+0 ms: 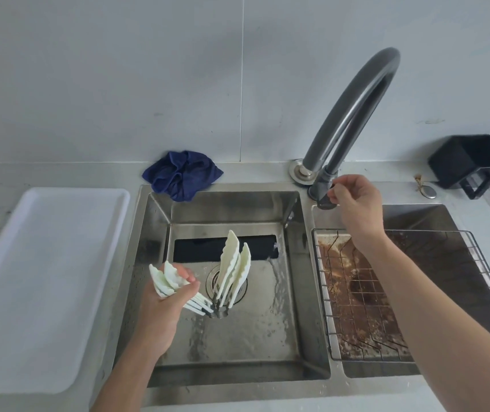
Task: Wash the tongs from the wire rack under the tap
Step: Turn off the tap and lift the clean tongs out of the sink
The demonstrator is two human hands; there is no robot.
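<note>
White tongs (233,272) with scalloped tips are spread wide over the left sink basin (267,328), above the drain. My left hand (163,304) grips one arm of the tongs near its tip; the other arm sticks up freely. My right hand (353,200) reaches to the grey tap (353,108) and pinches the spout end (324,197), which hangs above the divider between the two basins. Water wets the left basin floor. The wire rack (416,292) lies across the right basin and holds nothing.
A white tray (38,278) lies on the counter to the left. A crumpled blue cloth (182,173) sits behind the left basin. A black container (472,165) stands at the back right. The right basin under the rack is stained brown.
</note>
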